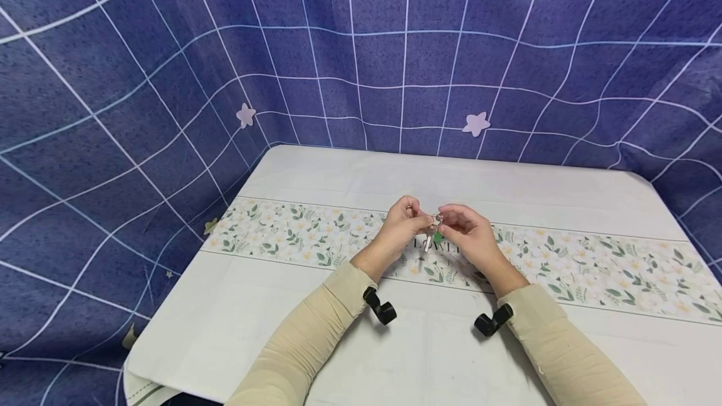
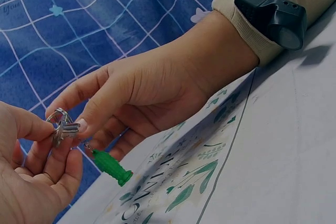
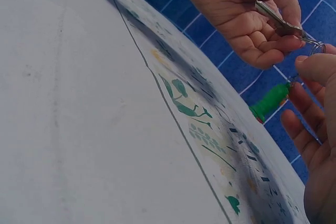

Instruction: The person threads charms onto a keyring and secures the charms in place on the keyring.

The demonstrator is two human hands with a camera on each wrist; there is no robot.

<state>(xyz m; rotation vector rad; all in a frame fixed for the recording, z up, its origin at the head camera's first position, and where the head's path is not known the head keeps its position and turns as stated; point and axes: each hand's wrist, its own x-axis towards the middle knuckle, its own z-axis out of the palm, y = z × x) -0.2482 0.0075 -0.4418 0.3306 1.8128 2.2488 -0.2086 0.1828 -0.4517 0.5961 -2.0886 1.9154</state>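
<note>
Both hands meet over the printed band of the table, joined by a metal key ring [image 3: 317, 49]. My left hand [image 1: 399, 229] pinches a silver key [image 3: 276, 19] near its head, and the key's blade points away from the fingers in the right wrist view. Thumb and forefinger of my right hand [image 1: 471, 235] pinch the ring from the other side. A green bottle-shaped charm [image 2: 111, 167] dangles on a short chain under the right fingers. In the left wrist view the fingertips partly hide the ring and the metal pieces on it.
A white tablecloth [image 1: 237, 324] with a flower-printed strip [image 1: 316, 230] covers the table beneath the hands. Behind and to the left hangs a blue curtain [image 1: 378, 55] with a white grid and stars. Each sleeve cuff carries a small black camera [image 1: 380, 307].
</note>
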